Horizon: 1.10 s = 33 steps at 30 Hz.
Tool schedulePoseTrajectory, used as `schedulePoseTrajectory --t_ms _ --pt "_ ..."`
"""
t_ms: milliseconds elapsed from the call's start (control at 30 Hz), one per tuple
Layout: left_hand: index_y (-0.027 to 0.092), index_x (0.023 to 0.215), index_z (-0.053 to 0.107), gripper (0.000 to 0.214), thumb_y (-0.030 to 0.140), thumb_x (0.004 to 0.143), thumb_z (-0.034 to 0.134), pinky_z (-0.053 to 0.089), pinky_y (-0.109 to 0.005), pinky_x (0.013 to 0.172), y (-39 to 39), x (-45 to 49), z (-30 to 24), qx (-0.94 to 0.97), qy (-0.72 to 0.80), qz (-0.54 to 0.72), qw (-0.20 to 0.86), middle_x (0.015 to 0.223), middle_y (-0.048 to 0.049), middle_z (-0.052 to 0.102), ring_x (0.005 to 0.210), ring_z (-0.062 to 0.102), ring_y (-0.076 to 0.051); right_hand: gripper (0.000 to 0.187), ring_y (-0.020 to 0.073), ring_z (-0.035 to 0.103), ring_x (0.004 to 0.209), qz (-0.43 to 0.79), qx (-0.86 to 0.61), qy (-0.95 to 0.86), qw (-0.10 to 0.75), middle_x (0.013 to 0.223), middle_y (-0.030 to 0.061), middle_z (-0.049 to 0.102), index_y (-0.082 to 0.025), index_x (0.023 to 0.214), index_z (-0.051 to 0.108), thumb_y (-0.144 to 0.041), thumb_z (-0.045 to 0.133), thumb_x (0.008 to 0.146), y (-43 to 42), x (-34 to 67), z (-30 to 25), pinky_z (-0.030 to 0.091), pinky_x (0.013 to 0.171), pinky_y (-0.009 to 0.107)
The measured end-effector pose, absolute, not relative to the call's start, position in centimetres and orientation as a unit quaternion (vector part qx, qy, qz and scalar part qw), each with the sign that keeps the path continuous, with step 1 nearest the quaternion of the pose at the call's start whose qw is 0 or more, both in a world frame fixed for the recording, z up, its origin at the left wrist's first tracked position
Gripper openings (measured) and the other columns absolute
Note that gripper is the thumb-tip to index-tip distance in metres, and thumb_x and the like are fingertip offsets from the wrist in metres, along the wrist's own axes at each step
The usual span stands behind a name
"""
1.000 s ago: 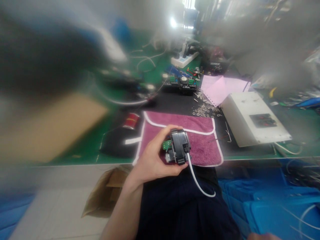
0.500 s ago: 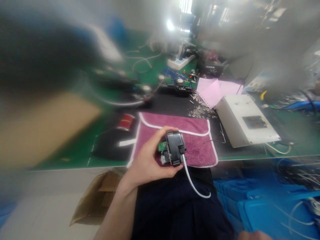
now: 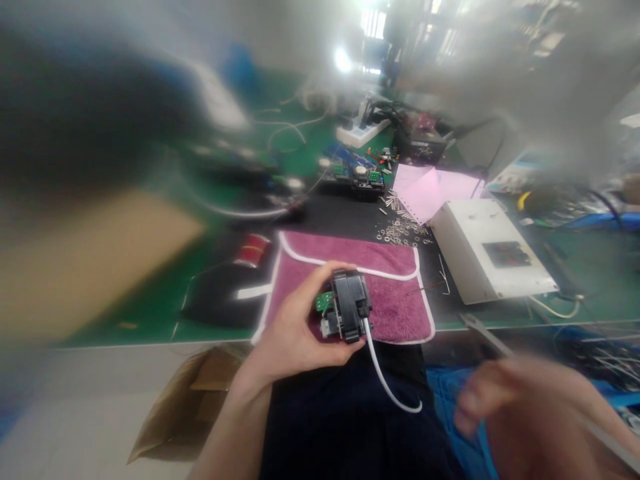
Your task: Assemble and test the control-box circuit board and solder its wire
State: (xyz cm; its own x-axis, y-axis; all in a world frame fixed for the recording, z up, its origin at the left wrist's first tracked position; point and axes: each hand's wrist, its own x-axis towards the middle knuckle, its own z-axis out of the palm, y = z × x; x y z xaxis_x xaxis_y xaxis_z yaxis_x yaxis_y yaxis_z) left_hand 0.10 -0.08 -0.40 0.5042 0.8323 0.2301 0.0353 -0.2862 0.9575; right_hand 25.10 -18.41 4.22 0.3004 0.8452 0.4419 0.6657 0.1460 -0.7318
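My left hand [image 3: 295,333] is closed around a round black device [image 3: 350,303], holding it by its rim above the purple cloth [image 3: 400,307]. A small green circuit board [image 3: 324,301] shows on the device's left side. From its lower right a white cable [image 3: 383,373] hangs down and curves over my lap. At the lower right my right hand [image 3: 525,413], smeared by motion, grips a long, thin grey metal tool [image 3: 487,337]. Its tip points up and left, towards the table edge; its exact kind is too blurred to tell.
On the green table, a white box [image 3: 493,250] stands right of the cloth. Pink paper [image 3: 425,193], scattered small metal rings [image 3: 400,233] and black circuit assemblies [image 3: 360,175] lie behind it. A red wire spool [image 3: 252,250] sits left. Below are a cardboard box [image 3: 185,407] and blue bins [image 3: 450,393].
My right hand has come up into view from the bottom edge, with the grey metal tool in it. My left hand still holds the black device in nearly the same place.
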Motion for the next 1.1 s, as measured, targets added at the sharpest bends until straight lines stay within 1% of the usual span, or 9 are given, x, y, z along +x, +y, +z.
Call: schedulePoseTrajectory --t_ms 67,133,167,300,367,467,567,667,1100 --pt "0.030 0.154 0.050 0.095 0.025 0.070 0.094 0.061 -0.041 0.109 -0.1 0.0 -0.7 0.703 0.317 0.393 0.501 0.147 -0.0111 0.063 0.129 0.068 -0.033 0.027 0.0195 0.071 0.060 0.078 -0.659 -0.543 0.515 0.079 0.0040 0.076 -0.024 0.128 0.074 -0.036 0.060 0.108 -15.4 25.2 4.5 0.059 0.053 0.030" --pt "0.030 0.155 0.049 0.097 0.025 0.069 0.095 0.059 -0.042 0.112 0.0 0.0 -0.9 0.704 0.317 0.399 0.494 0.149 -0.0111 0.062 0.133 0.066 -0.034 0.027 0.0158 0.070 0.060 0.067 -0.719 -0.463 0.513 0.080 0.0042 0.076 -0.019 0.119 0.078 -0.039 0.063 0.107 -12.9 25.3 4.6 0.059 0.057 0.027" --pt "0.030 0.155 0.049 0.098 0.025 0.069 0.095 0.058 -0.042 0.113 0.0 0.0 -0.9 0.706 0.313 0.401 0.492 0.150 -0.0111 0.062 0.135 0.066 -0.034 0.031 0.0133 0.066 0.057 0.065 -0.733 -0.446 0.509 0.075 0.0024 0.073 -0.018 0.116 0.080 -0.043 0.064 0.107 -12.0 25.4 4.5 0.055 0.054 0.024" --pt "0.028 0.154 0.051 0.094 0.022 0.070 0.094 0.058 -0.043 0.115 0.1 0.0 -0.8 0.706 0.306 0.404 0.495 0.150 -0.0123 0.063 0.132 0.068 -0.033 0.042 0.0116 0.055 0.050 0.076 -0.776 -0.410 0.473 0.063 -0.0016 0.063 -0.021 0.123 0.081 -0.055 0.063 0.105 -10.4 26.4 3.3 0.042 0.048 0.024" --pt "0.028 0.154 0.052 0.094 0.021 0.070 0.094 0.059 -0.042 0.113 0.1 0.0 -0.7 0.702 0.304 0.408 0.499 0.149 -0.0128 0.064 0.131 0.068 -0.033 0.042 0.0142 0.058 0.054 0.076 -0.781 -0.416 0.459 0.068 0.0011 0.069 -0.022 0.122 0.081 -0.056 0.064 0.104 -10.2 27.1 2.5 0.046 0.053 0.027" --pt "0.028 0.155 0.052 0.096 0.021 0.069 0.095 0.061 -0.042 0.111 0.1 0.0 -0.6 0.698 0.304 0.409 0.504 0.148 -0.0127 0.065 0.130 0.069 -0.033 0.038 0.0201 0.070 0.073 0.052 -0.769 -0.444 0.457 0.093 0.0073 0.080 -0.024 0.119 0.082 -0.054 0.067 0.102 -9.5 28.0 1.6 0.055 0.071 0.034" --pt "0.029 0.155 0.051 0.096 0.021 0.070 0.095 0.061 -0.041 0.111 0.1 -0.1 -0.6 0.700 0.306 0.405 0.502 0.149 -0.0123 0.065 0.128 0.070 -0.033 0.032 0.0234 0.075 0.092 0.026 -0.752 -0.490 0.440 0.111 0.0083 0.082 -0.024 0.119 0.081 -0.049 0.066 0.104 -8.4 28.6 1.0 0.057 0.084 0.037" --pt "0.029 0.155 0.051 0.096 0.022 0.070 0.095 0.061 -0.040 0.111 0.1 -0.1 -0.7 0.701 0.312 0.399 0.502 0.149 -0.0122 0.064 0.129 0.070 -0.033 0.030 0.0246 0.075 0.105 -0.006 -0.742 -0.538 0.401 0.116 0.0085 0.081 -0.024 0.121 0.078 -0.043 0.059 0.107 -7.3 28.9 0.3 0.058 0.089 0.037" --pt "0.028 0.155 0.050 0.095 0.022 0.072 0.094 0.063 -0.039 0.108 0.0 -0.1 -0.7 0.705 0.320 0.393 0.496 0.149 -0.0123 0.063 0.131 0.069 -0.033 0.034 0.0259 0.074 0.099 -0.024 -0.758 -0.562 0.332 0.120 0.0122 0.075 -0.022 0.130 0.072 -0.039 0.052 0.108 -5.2 29.1 -2.3 0.057 0.088 0.041"
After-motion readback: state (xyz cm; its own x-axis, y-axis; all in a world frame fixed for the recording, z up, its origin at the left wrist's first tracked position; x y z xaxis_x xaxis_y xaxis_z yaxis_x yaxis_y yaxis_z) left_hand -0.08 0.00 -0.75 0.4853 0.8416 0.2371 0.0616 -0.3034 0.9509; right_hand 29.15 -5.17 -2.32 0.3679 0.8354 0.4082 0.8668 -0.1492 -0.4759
